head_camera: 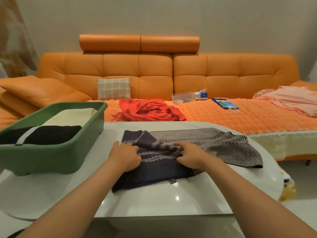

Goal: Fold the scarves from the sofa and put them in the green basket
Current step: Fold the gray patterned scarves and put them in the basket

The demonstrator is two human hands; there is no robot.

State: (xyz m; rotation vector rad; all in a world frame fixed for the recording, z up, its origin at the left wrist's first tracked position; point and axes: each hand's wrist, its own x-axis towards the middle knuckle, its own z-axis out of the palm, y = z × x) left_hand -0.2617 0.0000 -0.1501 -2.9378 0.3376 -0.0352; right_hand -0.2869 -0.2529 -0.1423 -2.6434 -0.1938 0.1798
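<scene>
Two grips, left hand [126,156] and right hand [190,156], pinch the navy-grey zigzag woven scarf [223,143]; unfolded length runs rightward, nearer right hand.

One wide-angle view looks from the person's head, forward and down, close over a white table [154,200]. Both forearms run up from the bottom edge; the left hand [126,158] and right hand [190,157] grip a scarf [223,143] at mid-frame. A green basket [51,152] lies near left; the orange sofa [154,74] spans the far side, wall [171,18] behind.
</scene>
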